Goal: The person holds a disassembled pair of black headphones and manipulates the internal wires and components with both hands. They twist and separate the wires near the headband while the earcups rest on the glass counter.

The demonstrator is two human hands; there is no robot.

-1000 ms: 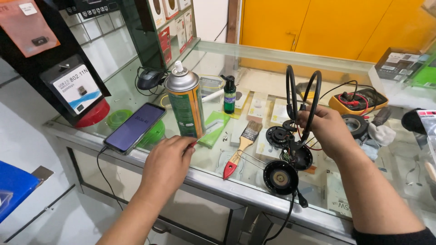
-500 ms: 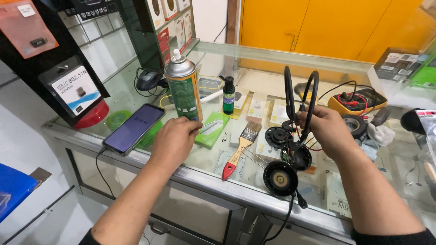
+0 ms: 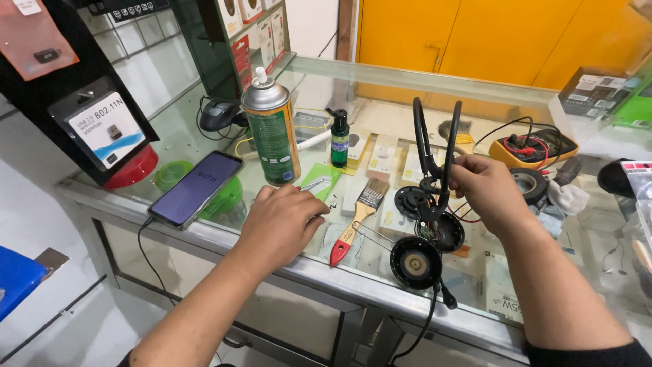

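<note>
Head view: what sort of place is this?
Probably an electronics repair or accessories shop counter: a glass display counter with boxed goods under it, a yellow multimeter, a spray can, and a dismantled headset held by the right hand.

There is only one view, from a camera on the person's head. It looks forward and down at the glass bench (image 3: 204, 136) from close range. Both forearms enter from the bottom edge, and the yellow doors (image 3: 475, 41) fill the far background.
</note>
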